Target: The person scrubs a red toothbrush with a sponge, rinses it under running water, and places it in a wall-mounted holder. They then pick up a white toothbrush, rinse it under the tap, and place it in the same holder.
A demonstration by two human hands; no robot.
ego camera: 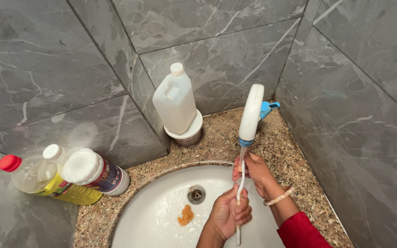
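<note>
My right hand (255,171) grips the thin white handle of a long brush just below its blue collar. The brush head (251,113), white and oval, stands upright above the counter. My left hand (228,212) closes around the lower part of the same handle (239,193), over the white sink basin (157,216). A small orange-brown scrap (186,215) lies in the basin beside the metal drain (196,194). A bangle circles my right wrist, and a red sleeve shows below it.
A white plastic jug (175,99) stands on a round tub (189,134) in the corner of the speckled granite counter (272,142). A yellow liquid bottle with a red cap (42,180) and a white bottle (90,170) lie at left. Grey marble walls enclose the counter.
</note>
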